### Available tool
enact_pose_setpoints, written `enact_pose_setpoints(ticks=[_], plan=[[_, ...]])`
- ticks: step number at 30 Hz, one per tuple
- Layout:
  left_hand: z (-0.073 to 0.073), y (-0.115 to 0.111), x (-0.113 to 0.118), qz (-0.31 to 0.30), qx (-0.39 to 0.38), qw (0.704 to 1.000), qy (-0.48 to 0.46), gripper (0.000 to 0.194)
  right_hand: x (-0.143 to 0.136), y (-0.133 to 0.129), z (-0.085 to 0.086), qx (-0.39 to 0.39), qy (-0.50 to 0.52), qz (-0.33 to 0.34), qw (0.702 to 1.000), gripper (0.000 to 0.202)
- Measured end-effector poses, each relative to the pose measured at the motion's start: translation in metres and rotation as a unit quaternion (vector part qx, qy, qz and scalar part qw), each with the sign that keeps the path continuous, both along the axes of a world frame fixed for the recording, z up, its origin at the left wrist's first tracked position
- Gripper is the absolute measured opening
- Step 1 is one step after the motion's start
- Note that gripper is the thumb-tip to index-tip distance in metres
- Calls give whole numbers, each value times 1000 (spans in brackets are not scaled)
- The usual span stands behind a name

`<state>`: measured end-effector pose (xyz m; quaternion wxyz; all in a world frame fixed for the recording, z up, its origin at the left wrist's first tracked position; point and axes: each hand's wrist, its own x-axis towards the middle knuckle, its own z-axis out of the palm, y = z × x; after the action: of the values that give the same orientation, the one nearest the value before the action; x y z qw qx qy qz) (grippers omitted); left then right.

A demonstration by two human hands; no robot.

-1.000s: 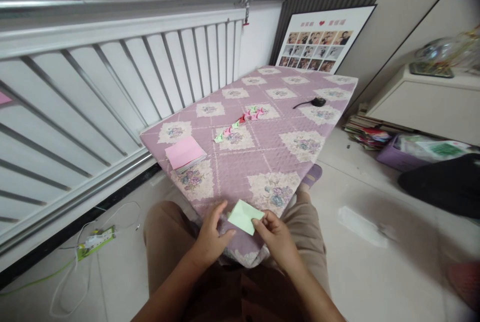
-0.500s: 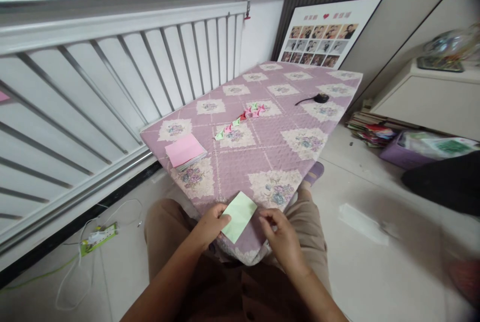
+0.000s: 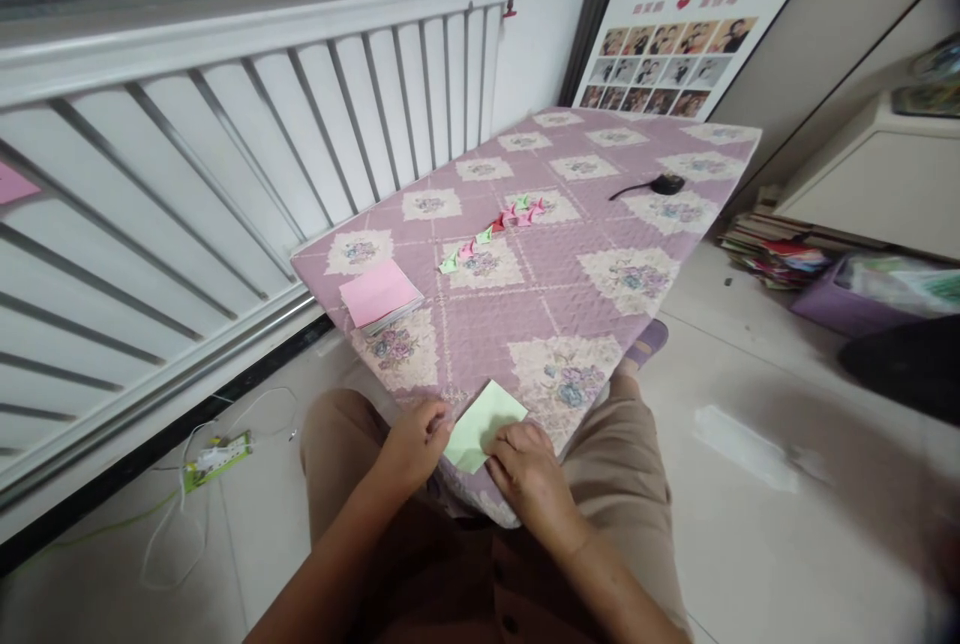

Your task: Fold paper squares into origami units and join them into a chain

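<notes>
A light green paper sheet (image 3: 480, 424) lies at the near corner of the table, over the flowered purple cloth. My right hand (image 3: 523, 459) is on its right edge, fingers bent and pressed onto the paper. Beside the left edge is my left hand (image 3: 420, 439), its fingers curled; whether they pinch the paper is hard to make out. A stack of square paper with a pink top sheet (image 3: 381, 294) sits to the left. Farther back, small folded pink, green and red pieces (image 3: 497, 224) form a crooked line.
A black object with a thin tail (image 3: 666, 184) rests at the table's right rear. White railings (image 3: 300, 124) run along the left. A photo board (image 3: 675, 44) leans behind the table. A power strip (image 3: 217, 459) with cables lies on the floor at left.
My right hand has moved left onto the green sheet, which now looks shorter. My left hand has shifted to its left edge, its thumb no longer on top. The view has shifted slightly.
</notes>
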<state>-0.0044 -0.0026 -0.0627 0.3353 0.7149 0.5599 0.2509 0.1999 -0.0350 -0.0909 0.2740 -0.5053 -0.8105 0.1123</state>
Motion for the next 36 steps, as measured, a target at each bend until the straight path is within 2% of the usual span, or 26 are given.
enact_pose_setpoints(ticks=[3, 5, 8, 11, 13, 24, 29, 31, 34, 36], plan=[[1, -12, -6, -76, 46, 996, 18, 32, -1, 0, 2, -18, 1, -13, 1000, 3], [-3, -19, -4, -95, 62, 992, 56, 30, -2, 1, 6, -28, -9, -21, 999, 8], [-12, -22, 1, -45, 58, 993, 98, 11, -4, 3, 10, -33, -24, -53, 998, 16], [-19, -21, 2, 20, 28, 995, 92, 16, -6, 6, 12, -33, -30, -91, 995, 20], [-21, -19, 1, 39, 17, 995, 88, 16, -7, 8, 13, -37, -37, -108, 993, 21], [-22, -12, 0, 42, 9, 985, 167, 20, -11, 17, 11, -24, -90, -131, 987, 26], [-14, -13, 4, 35, 35, 971, 234, 14, -12, 18, 11, -12, -93, -134, 987, 26], [-10, -16, 10, 19, 78, 961, 265, 8, -12, 17, 12, -13, -92, -133, 987, 25], [-10, -22, 17, -60, 141, 947, 284, 19, -11, 18, 10, -18, -87, -135, 987, 24], [-13, -26, 18, -99, 156, 941, 283, 24, -8, 18, 8, -19, -76, -135, 988, 20]])
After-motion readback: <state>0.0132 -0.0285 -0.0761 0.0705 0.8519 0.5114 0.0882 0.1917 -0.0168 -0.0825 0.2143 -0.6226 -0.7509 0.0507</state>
